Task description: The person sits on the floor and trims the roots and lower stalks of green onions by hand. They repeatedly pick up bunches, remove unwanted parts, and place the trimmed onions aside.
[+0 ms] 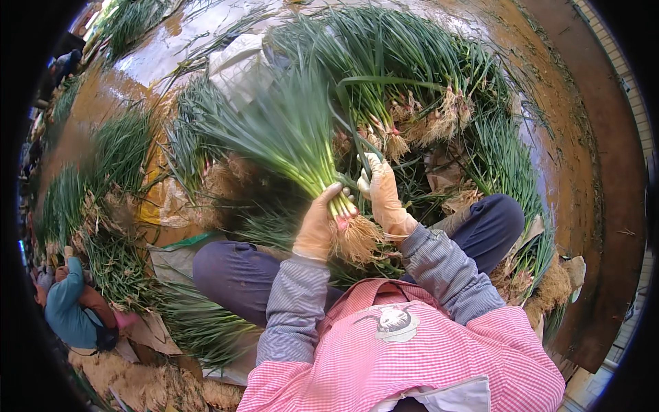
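Note:
My left hand (320, 219), in a pale orange rubber glove, grips a bunch of green garlic (315, 170) just above its reddish bulbs. The bunch's long leaves fan up and to the left, somewhat blurred. Its tangled pale roots (359, 239) hang below the grip, over my lap. Close on the right, my right hand (383, 193) wears a matching glove, its fingers curled around a long green leaf (366, 166). Where that leaf joins the bunch is hidden. Both hands are above loose leaves (273, 226) between my bent knees.
More green garlic (396, 56) lies in an arc ahead, with another pile (507, 159) along my right. Several bundles (116, 154) stand on the wet floor (98, 100) at left. A person in a teal top (72, 314) sits at lower left. A white sack (242, 67) lies ahead.

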`<state>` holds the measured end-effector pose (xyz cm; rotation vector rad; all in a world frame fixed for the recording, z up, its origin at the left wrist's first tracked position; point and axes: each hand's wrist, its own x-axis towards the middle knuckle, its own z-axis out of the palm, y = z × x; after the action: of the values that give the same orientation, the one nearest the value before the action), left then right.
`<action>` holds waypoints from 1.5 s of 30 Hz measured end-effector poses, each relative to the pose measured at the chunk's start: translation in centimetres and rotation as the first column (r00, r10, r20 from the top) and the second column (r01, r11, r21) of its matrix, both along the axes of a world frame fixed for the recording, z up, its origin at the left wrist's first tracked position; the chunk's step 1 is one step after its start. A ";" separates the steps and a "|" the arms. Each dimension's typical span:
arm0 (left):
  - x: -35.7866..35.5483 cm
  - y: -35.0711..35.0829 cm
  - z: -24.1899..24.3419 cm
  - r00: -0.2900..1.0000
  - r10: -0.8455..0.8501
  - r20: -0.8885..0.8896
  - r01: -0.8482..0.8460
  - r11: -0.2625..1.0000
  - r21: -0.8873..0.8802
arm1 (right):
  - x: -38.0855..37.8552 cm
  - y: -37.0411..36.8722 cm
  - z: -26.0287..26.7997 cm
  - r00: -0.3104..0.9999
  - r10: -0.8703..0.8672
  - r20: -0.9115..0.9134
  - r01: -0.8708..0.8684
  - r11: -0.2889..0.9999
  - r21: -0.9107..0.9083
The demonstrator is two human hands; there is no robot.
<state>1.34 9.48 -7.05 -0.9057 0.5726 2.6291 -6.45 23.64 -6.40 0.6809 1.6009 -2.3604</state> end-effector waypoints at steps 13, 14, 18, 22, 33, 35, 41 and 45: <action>-2.9 -5.4 8.3 0.720 0.436 -0.540 -0.017 0.789 0.615 | 3.5 5.8 -2.0 -0.054 0.895 0.442 -0.623 -0.376 0.685; -3.2 -5.2 8.1 0.744 0.394 -0.540 -0.033 0.828 0.560 | 2.8 5.6 -2.8 0.037 0.922 0.385 -0.672 -0.262 0.693; -3.4 -4.3 5.0 0.864 0.343 -0.368 -0.126 0.855 0.503 | -6.4 6.7 -6.5 0.870 0.486 -0.084 -0.258 0.593 0.763; -2.8 -3.4 0.6 0.940 0.251 -0.231 -0.135 0.896 0.423 | -12.3 7.4 -10.3 0.973 0.225 0.052 -0.138 0.387 0.912; -0.1 0.0 0.7 0.968 0.112 -0.223 -0.088 0.989 0.115 | -1.3 6.3 0.8 0.803 0.375 -0.463 0.254 0.487 0.836; 0.3 1.1 0.5 0.977 0.024 -0.214 -0.019 0.999 0.026 | 3.9 4.2 0.8 0.806 0.427 -0.409 0.146 0.525 0.838; 1.1 0.5 -0.8 0.998 0.004 -0.058 0.005 0.989 0.149 | 9.6 3.3 -0.4 0.624 0.760 -0.183 -0.093 0.305 0.948; 1.4 0.0 -1.3 0.983 -0.079 -0.163 0.097 0.990 0.103 | 5.1 3.2 0.9 0.783 0.516 -0.347 -0.002 0.561 0.828</action>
<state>2.76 9.51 -8.32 -0.6281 0.4876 2.6383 -1.37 26.88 -5.48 -0.2520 2.8310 -1.5519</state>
